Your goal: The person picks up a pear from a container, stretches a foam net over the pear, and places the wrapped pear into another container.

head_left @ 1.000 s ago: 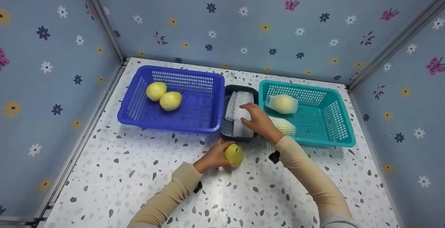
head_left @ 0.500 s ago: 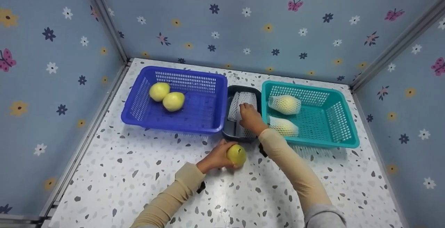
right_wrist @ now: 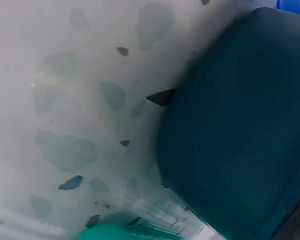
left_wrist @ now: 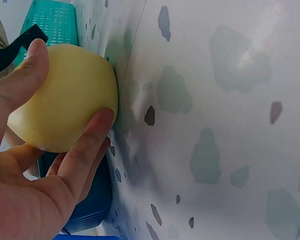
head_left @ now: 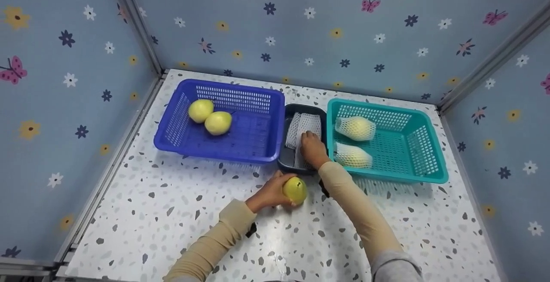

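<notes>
I have the left hand (head_left: 273,191) wrapped round a pear (head_left: 295,190), thumb on one side and fingers on the other, so that grip is closed firmly on the fruit. The stem end faces up to my head camera. The pear sits low over the table (head_left: 326,239); from here I can't tell whether it touches the top.

Just beyond that grip lies the dark tray (head_left: 289,158), with pale foam nets in it. I have the right hand (head_left: 314,149) reaching into the tray, its fingers bent down onto the nearer-side foam net (head_left: 311,121). The fingertips are hidden, and my right wrist feed mostly gives me the tray's outer wall, so I can't tell whether they pinch the net. Another net (head_left: 293,133) lies along the left of the one under those fingers.

Beyond the left hand and off to its left is the blue basket (head_left: 215,153), holding two bare pears (head_left: 218,123) side by side. Just right of the right hand is the teal basket (head_left: 395,144), where two netted pears (head_left: 355,128) lie near the wall closest to that hand.
</notes>
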Tool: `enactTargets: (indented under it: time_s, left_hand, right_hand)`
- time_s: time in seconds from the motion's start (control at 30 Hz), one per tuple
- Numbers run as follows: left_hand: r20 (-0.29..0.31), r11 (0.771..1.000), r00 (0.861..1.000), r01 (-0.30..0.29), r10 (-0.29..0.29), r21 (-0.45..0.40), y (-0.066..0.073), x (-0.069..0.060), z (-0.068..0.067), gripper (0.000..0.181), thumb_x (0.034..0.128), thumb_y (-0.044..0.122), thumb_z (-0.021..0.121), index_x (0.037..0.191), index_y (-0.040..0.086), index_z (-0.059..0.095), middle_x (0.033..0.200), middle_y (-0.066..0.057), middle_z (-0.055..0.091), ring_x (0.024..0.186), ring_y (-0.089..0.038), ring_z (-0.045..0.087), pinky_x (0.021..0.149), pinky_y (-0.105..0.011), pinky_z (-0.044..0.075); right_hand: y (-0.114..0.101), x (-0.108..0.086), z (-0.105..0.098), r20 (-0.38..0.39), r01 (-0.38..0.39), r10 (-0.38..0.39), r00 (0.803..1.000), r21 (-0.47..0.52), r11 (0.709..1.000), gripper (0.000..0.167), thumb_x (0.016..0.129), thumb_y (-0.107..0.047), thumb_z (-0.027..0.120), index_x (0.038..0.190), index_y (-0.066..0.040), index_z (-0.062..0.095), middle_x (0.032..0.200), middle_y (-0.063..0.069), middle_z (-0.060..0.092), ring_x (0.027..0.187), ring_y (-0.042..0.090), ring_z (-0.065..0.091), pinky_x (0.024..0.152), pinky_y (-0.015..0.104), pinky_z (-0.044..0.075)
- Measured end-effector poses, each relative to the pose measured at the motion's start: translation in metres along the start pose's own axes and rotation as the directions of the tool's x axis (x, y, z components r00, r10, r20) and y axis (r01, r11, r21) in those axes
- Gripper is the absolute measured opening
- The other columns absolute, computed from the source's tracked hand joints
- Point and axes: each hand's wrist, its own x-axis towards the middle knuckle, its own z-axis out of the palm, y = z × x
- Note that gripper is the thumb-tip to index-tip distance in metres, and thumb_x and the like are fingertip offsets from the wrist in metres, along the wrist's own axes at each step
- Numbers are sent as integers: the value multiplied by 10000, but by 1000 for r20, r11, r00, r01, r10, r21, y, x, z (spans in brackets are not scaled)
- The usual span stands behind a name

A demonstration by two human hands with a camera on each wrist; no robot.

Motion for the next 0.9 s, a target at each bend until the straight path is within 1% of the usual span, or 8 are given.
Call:
enactTargets:
  time_s: [0.13,0.27,0.4,0.53,0.7,0.83,0.9]
  left_hand:
    - [-14,999,1000,-24,25,41,-1,1,0,856,578,106,902,1331,-8,510,1046,-116,452,957,-279,510,894,-448,440]
    - [-8,999,1000,-22,23,40,-1,1,0,855,586,107,899,1336,-7,506,1043,-114,447,950,-272,505,886,-440,442]
    - [-3,1000,1000,-8,8,25,0,0,1,857,594,104,890,1347,-4,496,1054,-115,444,953,-271,506,883,-439,447]
    - [-2,1000,1000,-3,3,6,1,-1,2,849,597,91,883,1347,-5,496,1067,-118,443,959,-271,506,879,-437,448]
    - [9,1000,1000,11,-11,-5,1,0,3,841,608,100,876,1353,13,496,1102,-123,447,980,-273,511,879,-439,452]
    - [17,1000,1000,18,-17,-13,2,0,1,829,620,91,864,1356,9,490,1125,-143,440,996,-289,505,883,-452,452]
    - [16,1000,1000,10,-10,-8,2,0,1,822,623,82,859,1353,2,491,1114,-144,436,991,-287,499,880,-445,451]
  right_hand:
    - [2,1,1,-42,27,-28,999,-15,1000,183,929,-3,539,1090,69,586,1076,209,586,974,339,590,770,438,532]
    - [2,1,-2,-80,30,-32,996,-29,999,163,924,9,549,1071,65,589,1022,203,602,916,326,612,752,422,537]
    - [-2,-1,-10,-135,28,-31,990,-27,999,165,929,21,539,1081,67,584,990,205,605,872,332,622,731,423,539]
    - [-5,-2,-24,-178,13,-11,984,12,1000,181,946,-6,523,1105,63,577,984,201,606,857,332,626,734,423,532]
    - [-4,-3,-44,-224,-2,20,974,81,997,250,967,-70,519,1173,61,569,1035,205,609,881,337,627,749,432,528]
    - [-3,-7,-59,-262,14,22,965,133,991,290,974,-96,510,1207,67,567,1026,207,618,864,340,631,743,442,527]
    - [-3,-11,-67,-283,36,15,959,174,984,290,974,-91,502,1207,66,573,1025,208,625,864,338,631,748,443,523]
